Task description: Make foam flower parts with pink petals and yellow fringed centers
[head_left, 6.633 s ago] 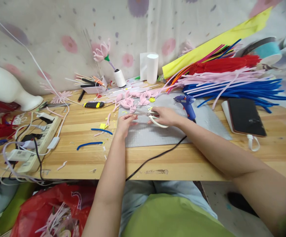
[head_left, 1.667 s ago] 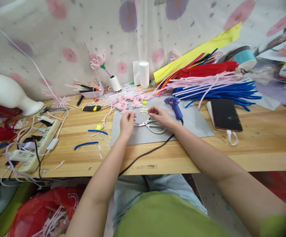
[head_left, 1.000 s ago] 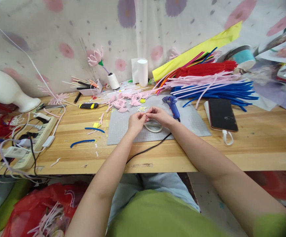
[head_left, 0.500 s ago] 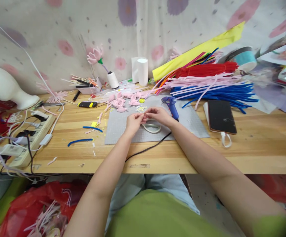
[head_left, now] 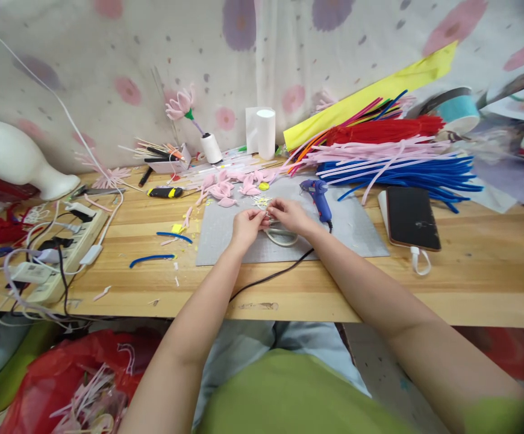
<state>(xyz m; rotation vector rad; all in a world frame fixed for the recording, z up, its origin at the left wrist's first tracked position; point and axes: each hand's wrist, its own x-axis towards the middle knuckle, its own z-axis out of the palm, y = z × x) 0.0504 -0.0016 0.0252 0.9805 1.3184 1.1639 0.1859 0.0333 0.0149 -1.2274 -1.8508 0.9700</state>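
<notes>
Over the grey cutting mat [head_left: 217, 241], my left hand [head_left: 247, 228] and my right hand [head_left: 288, 216] meet fingertip to fingertip. Both are closed in a pinch, and what they pinch is too small and hidden to name. Scissors [head_left: 282, 239] with pale loop handles lie on the mat beneath my fingers, partly covered. Just beyond the hands are pink pipe-cleaner petals [head_left: 223, 190] and small yellow-white bits [head_left: 260, 201]. A blue glue gun [head_left: 318, 199] lies on the mat to the right of my right hand.
Bundles of blue pipe cleaners [head_left: 402, 175] and red ones [head_left: 388, 129] lie back right. A phone [head_left: 412, 217] rests right of the mat. At left are a power strip [head_left: 70, 259], a utility knife [head_left: 165, 192] and short blue pieces [head_left: 152, 259]. A pink flower [head_left: 181, 103] stands behind.
The view has shifted slightly, so everything sits a little further right. My hands stay together in nearly the same pinch, with the right fingers slightly more curled.
</notes>
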